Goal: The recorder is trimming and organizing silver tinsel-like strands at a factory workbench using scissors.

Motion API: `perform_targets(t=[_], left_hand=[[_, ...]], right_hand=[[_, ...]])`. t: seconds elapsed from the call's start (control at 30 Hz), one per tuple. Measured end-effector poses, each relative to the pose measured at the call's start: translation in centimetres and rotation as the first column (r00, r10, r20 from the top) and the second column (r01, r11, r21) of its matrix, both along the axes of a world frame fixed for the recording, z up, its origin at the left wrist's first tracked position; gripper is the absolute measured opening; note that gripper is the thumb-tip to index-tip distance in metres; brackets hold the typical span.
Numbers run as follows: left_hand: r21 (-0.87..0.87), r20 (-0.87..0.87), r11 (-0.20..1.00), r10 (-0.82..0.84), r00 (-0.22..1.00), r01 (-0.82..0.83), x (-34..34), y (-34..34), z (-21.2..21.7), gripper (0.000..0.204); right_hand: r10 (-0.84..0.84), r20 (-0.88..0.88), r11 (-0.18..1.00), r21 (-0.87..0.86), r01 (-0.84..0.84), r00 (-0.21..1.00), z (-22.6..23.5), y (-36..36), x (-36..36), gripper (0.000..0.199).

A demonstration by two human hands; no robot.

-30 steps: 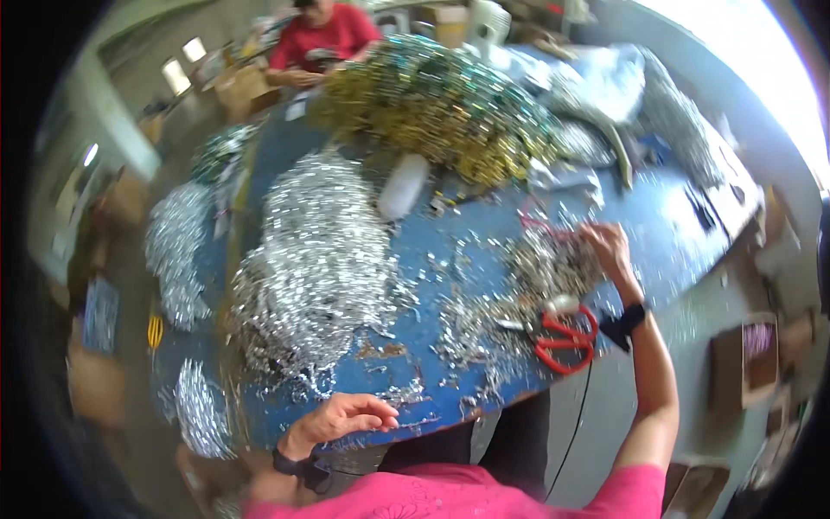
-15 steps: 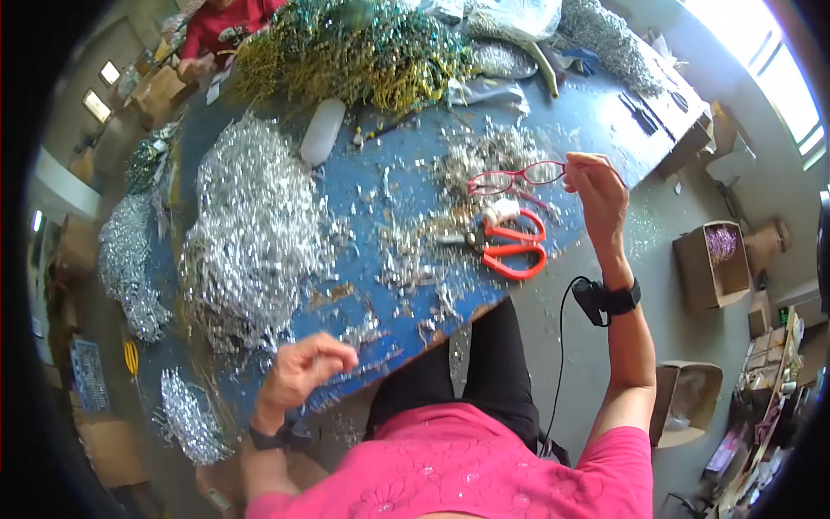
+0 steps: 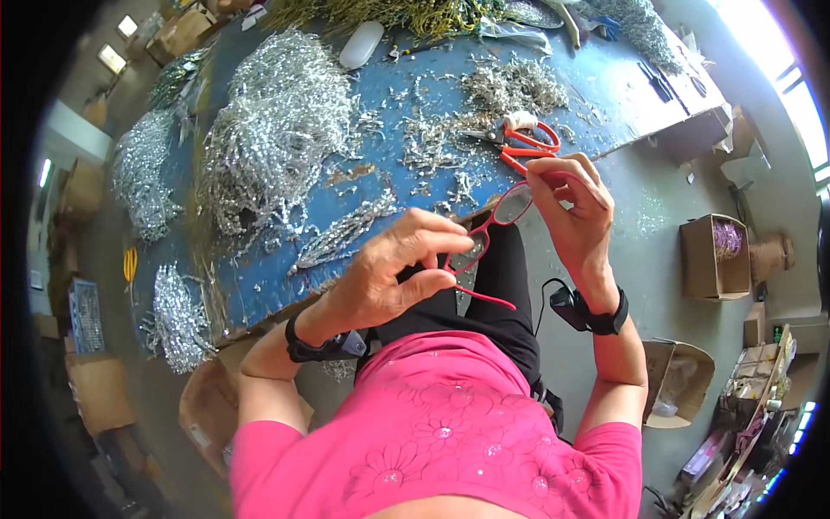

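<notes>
A pair of red-framed eyeglasses is held up between my two hands, above my lap and just off the table's near edge. My left hand has its fingers closed on the frame's left end, with one temple arm pointing out below. My right hand pinches the frame at the other end, partly hiding that lens. Beyond my right hand, orange-handled scissors lie on the blue table, with a small white wad against the handles.
A large heap of silver tinsel covers the table's left side. Loose silver scraps lie near the scissors. A white plastic bottle rests farther back. Cardboard boxes stand on the floor at right.
My right hand has brought the eyeglasses nearer, down from over the scissors. My left hand has risen from the table edge and taken hold of the frame. The view has tilted down.
</notes>
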State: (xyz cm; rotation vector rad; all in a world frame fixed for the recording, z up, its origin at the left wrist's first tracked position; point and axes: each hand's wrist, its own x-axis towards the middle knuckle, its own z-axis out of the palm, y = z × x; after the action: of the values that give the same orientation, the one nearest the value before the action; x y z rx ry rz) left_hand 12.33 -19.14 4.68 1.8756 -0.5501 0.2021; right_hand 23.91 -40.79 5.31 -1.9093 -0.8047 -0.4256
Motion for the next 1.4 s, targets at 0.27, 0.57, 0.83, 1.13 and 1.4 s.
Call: perform_targets(t=[0.27, 0.57, 0.83, 1.13, 1.4], left_hand=[[-0.372, -0.175, 0.922, -0.185, 0.967, 0.109, -2.8, 2.0, -0.1, 0.013], [-0.596, 0.168, 0.78, -0.113, 0.979, 0.192, -6.3, 1.9, 4.2, 0.015], [-0.564, 0.322, 0.775, -0.113, 0.94, 0.286, -7.6, 2.0, 3.9, 0.009], [-0.579, 0.192, 0.805, -0.025, 0.981, 0.133, -10.2, 1.0, 5.9, 0.008], [-0.431, 0.205, 0.9, 0.172, 0.964, -0.069, -20.8, 6.9, 5.3, 0.008]], right_hand=[[0.149, -0.171, 0.974, 0.193, -0.115, 0.974, 1.5, 0.1, -2.5, 0.013], [0.623, 0.085, 0.576, 0.623, -0.53, 0.777, 4.1, -1.7, -9.0, 0.017], [0.764, 0.1, 0.456, 0.614, -0.644, 0.637, 3.2, -2.2, -9.2, 0.018], [0.763, 0.023, 0.476, 0.656, -0.586, 0.646, 5.6, -2.2, -10.2, 0.033], [0.686, -0.007, 0.466, 0.772, -0.432, 0.728, 5.5, -0.2, -9.8, 0.04]])
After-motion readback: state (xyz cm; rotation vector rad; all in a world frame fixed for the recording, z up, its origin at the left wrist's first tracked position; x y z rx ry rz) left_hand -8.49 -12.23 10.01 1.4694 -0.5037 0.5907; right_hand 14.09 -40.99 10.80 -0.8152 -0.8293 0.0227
